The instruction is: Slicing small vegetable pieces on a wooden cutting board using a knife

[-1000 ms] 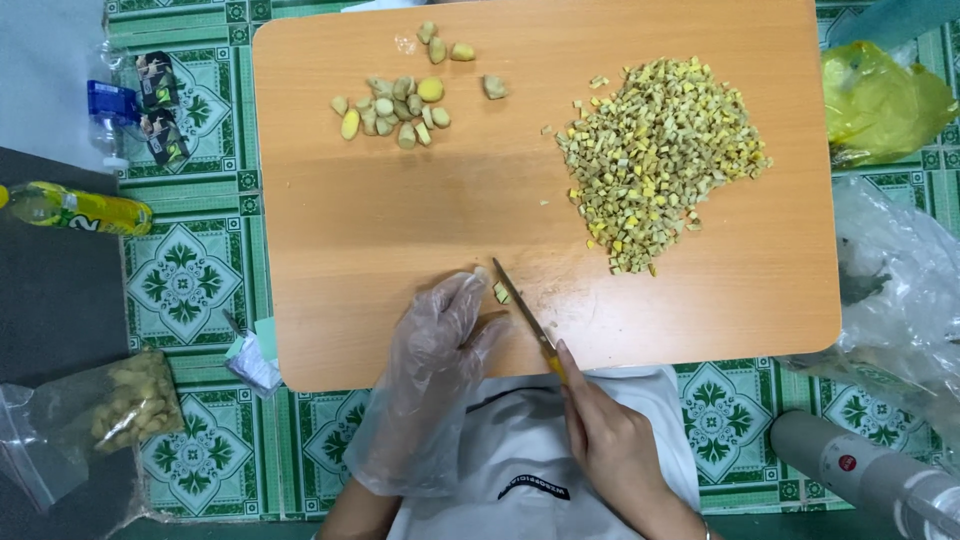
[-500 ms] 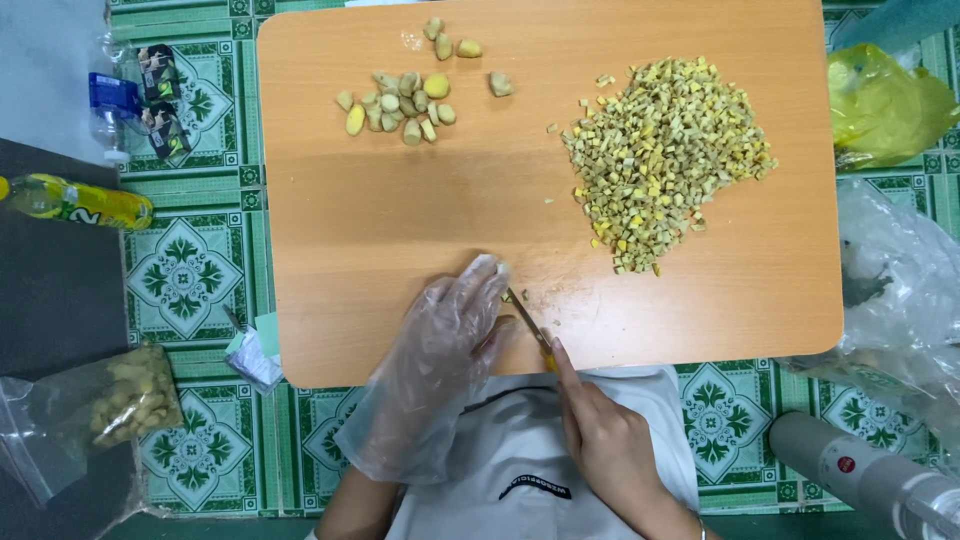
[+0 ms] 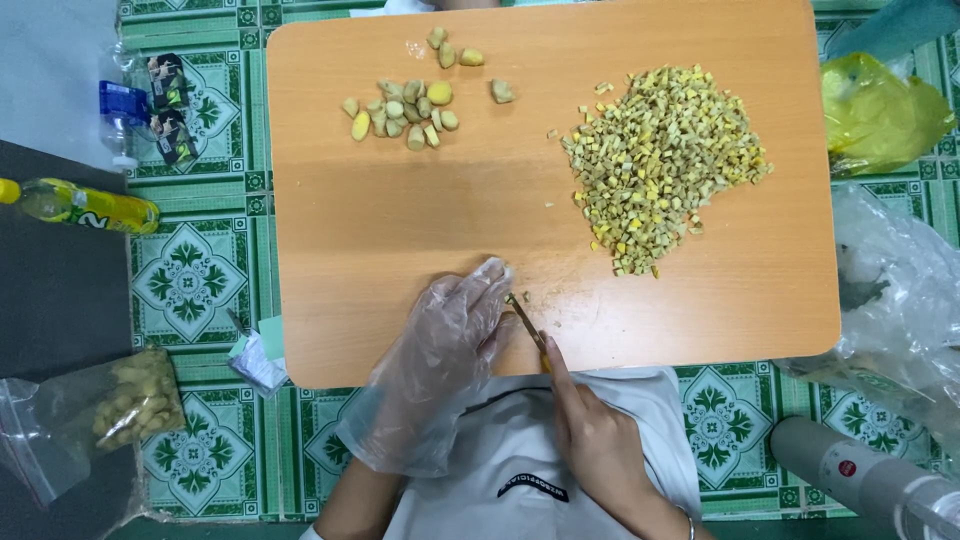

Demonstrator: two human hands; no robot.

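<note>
Wooden board (image 3: 380, 250) lies before us, and at its near edge our left hand (image 3: 445, 350) — in a loose plastic glove — presses flat on something too small to make out, fingers together to steady it. Our bare right hand (image 3: 590, 430) grips the knife (image 3: 525, 320), blade angled toward the left fingertips. Whole pieces (image 3: 410, 105) wait at the far left, apart from the diced heap (image 3: 665, 160) — likely to keep cut from uncut.
</note>
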